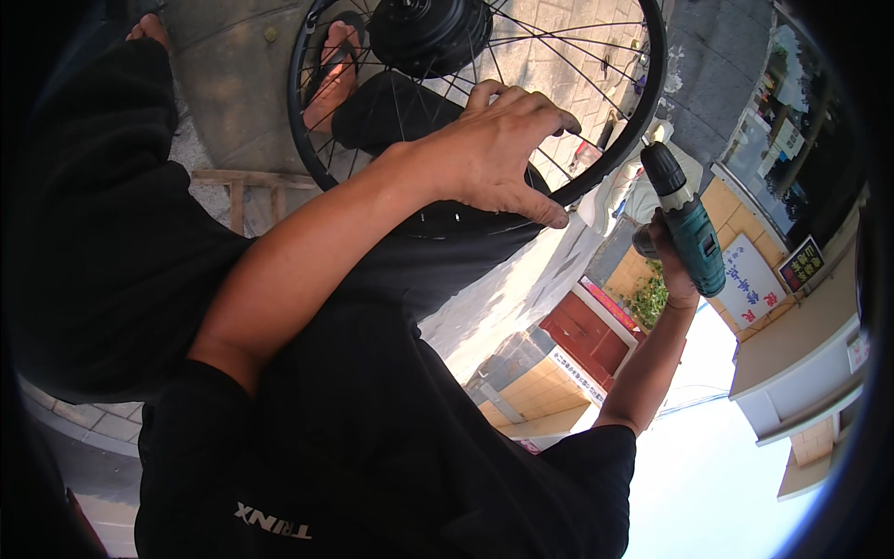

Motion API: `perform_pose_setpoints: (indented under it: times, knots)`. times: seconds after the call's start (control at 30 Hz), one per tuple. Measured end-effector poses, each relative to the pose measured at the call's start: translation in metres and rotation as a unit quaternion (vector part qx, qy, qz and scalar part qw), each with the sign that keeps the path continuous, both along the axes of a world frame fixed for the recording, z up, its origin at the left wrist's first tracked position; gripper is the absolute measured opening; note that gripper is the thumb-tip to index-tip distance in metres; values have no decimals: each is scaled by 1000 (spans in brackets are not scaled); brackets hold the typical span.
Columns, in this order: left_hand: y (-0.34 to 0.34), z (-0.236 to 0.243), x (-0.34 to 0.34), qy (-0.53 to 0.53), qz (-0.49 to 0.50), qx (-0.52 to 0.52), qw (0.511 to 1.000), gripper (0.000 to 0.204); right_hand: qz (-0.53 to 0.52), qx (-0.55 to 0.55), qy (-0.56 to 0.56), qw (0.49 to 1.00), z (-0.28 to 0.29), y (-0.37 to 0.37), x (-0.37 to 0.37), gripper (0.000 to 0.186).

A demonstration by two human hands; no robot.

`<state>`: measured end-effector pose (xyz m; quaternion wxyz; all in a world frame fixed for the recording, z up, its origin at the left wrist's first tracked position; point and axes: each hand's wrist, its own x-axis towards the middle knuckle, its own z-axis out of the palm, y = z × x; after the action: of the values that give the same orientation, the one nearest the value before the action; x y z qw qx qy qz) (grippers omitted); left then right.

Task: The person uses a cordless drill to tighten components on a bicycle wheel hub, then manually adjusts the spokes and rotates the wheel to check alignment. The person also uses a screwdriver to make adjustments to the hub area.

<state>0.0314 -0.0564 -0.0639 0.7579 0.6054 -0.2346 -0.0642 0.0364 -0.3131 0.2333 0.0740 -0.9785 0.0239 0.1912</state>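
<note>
A spoked wheel point(645, 88) with a black rim and large black hub point(424, 33) lies across my legs at the top. My left hand point(507, 154) is over its lower right spokes and rim, fingers apart and slightly bent, thumb out. Whether its fingertips touch the spokes is unclear. My right hand point(672, 256) grips a teal and black cordless drill point(700, 242) upright at the right, its chuck beside the outside of the rim with a small bit pointing up.
My sandaled foot point(333, 79) shows through the spokes on grey paving point(219, 84). A wooden frame point(233, 177) lies near my leg. A glass shopfront point(792, 121), signboards point(750, 284) and a red door point(582, 340) stand at the right.
</note>
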Motion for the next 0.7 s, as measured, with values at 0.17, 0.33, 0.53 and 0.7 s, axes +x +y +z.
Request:
perform_pose_setpoints:
  times: [0.17, 0.33, 0.53, 0.7]
  knots:
    - [2, 1, 1, 7, -4, 3, 1000, 109, 12, -7, 4, 1000, 2, 4, 4, 26]
    - [2, -1, 0, 7, 10, -4, 1000, 108, 47, -35, 2, 998, 1, 5, 5, 26]
    - [5, -4, -2, 7, 6, 0, 1000, 107, 58, -36, -1, 998, -1, 6, 3, 26]
    - [10, 1, -3, 10, 17, 14, 1000, 96, 28, -19, -9, 999, -5, 9, 0, 26]
